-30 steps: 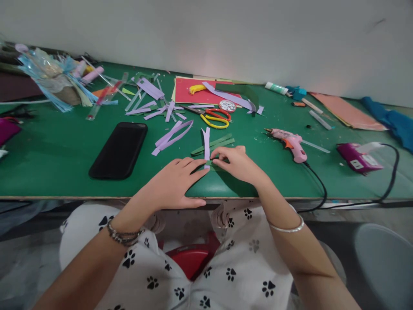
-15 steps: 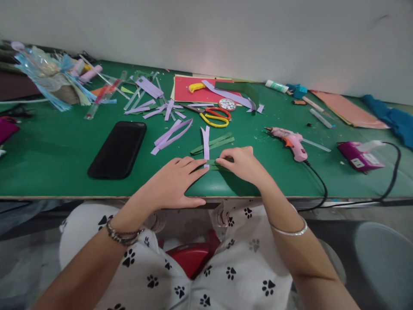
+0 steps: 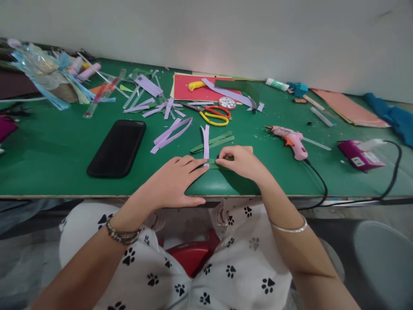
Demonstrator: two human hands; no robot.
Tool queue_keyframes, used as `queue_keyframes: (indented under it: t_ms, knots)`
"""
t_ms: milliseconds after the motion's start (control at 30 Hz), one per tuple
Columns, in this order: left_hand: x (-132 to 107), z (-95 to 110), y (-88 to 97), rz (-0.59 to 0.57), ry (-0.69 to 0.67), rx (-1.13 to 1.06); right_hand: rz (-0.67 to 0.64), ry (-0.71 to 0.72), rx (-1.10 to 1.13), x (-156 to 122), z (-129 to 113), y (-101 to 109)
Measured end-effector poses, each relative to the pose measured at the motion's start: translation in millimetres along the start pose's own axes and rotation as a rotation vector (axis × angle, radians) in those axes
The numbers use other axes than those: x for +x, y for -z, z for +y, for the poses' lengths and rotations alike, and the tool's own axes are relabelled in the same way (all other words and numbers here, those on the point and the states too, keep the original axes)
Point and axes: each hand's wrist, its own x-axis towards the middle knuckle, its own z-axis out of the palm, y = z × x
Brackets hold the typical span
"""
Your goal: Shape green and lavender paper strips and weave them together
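Observation:
Flat on the table near its front edge, my left hand point(image 3: 176, 181) has its fingers stretched out, the fingertips pressing on the lower end of a purple paper strip point(image 3: 206, 140). A green paper strip point(image 3: 212, 163) crosses that end sideways. My right hand point(image 3: 240, 162) pinches the green strip between thumb and forefinger, its other fingers curled in. Just behind lies a folded pair of green paper strips point(image 3: 214, 143), partly under the purple one. To the left rests a looped purple strip point(image 3: 171, 135).
A black phone point(image 3: 116, 148) lies left of my hands. Scissors point(image 3: 214, 116) with red and yellow handles sit behind, beside scattered purple strips point(image 3: 148, 85) and red paper point(image 3: 213, 92). On the right are a pink glue gun point(image 3: 292, 140) with a cord and a purple power socket point(image 3: 359, 154).
Both hands stay almost in place on the strips. The view has shifted very slightly; nothing else has visibly moved.

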Motion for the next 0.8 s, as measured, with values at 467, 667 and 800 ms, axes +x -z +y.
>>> queue_keyframes:
  t_ms: [467, 667, 800]
  knots:
    - [0.7, -0.7, 0.5, 0.015, -0.011, -0.018, 0.053, -0.011, -0.082, -0.2, 2.6, -4.4]
    - [2.6, 4.3, -0.9, 0.035, 0.018, -0.005, 0.085, 0.003, -0.089, 0.5, 6.7, -4.5]
    - [3.6, 6.9, -1.9, 0.047, 0.031, -0.008, 0.028, 0.033, -0.04, -1.2, 13.1, 1.7]
